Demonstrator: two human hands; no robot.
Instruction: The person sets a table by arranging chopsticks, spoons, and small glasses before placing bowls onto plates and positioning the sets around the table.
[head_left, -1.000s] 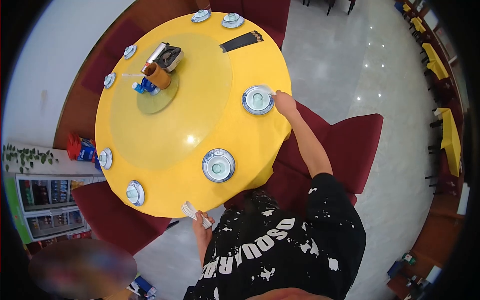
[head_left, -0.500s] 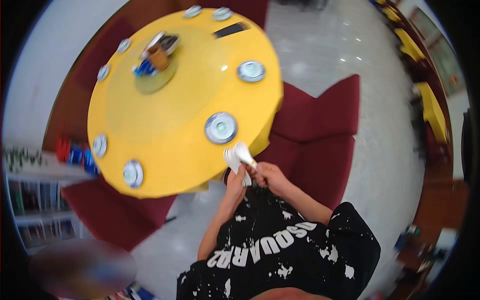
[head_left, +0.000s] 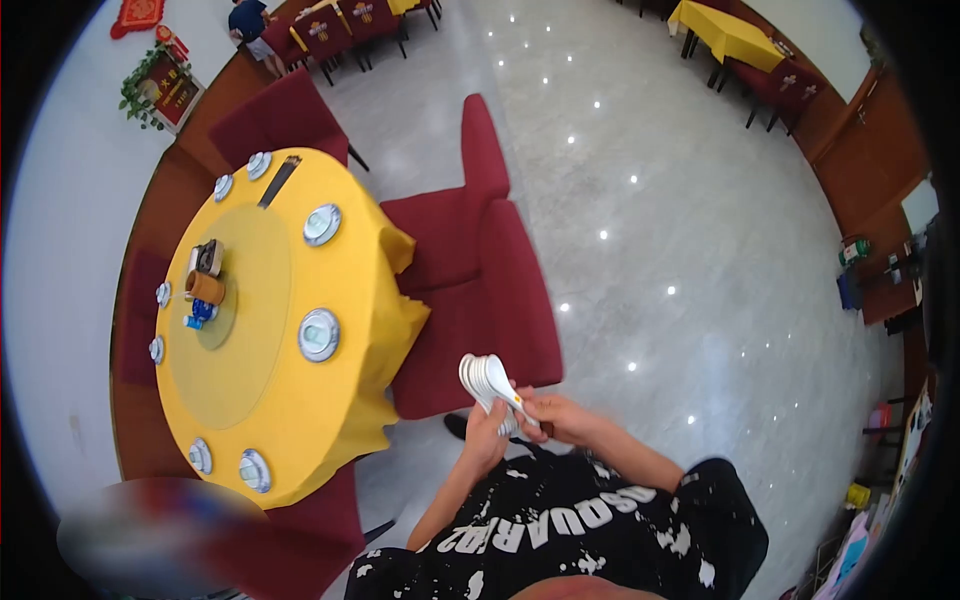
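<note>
A stack of several white soup spoons (head_left: 478, 380) is held in front of my body, bowls pointing up and away. My left hand (head_left: 486, 438) is closed around their handles from the left. My right hand (head_left: 562, 416) pinches the handle of the rightmost spoon, which lies against the others. Left of my hands is a round table with a yellow cloth (head_left: 345, 400). On its near side sits a plate setting (head_left: 319, 335) with a small bowl, and a similar setting (head_left: 322, 225) lies farther along the edge.
Dark red chairs (head_left: 440, 345) stand between the table and the open tiled floor (head_left: 640, 270). A brown container (head_left: 206, 288) and a blue item (head_left: 203, 311) rest on the turntable. Far off at upper left, a person (head_left: 250, 22) stands near more chairs.
My view has swung to the right, so the table now appears farther left and more floor shows. Both hands still hold the spoons, now seen away from the table's edge.
</note>
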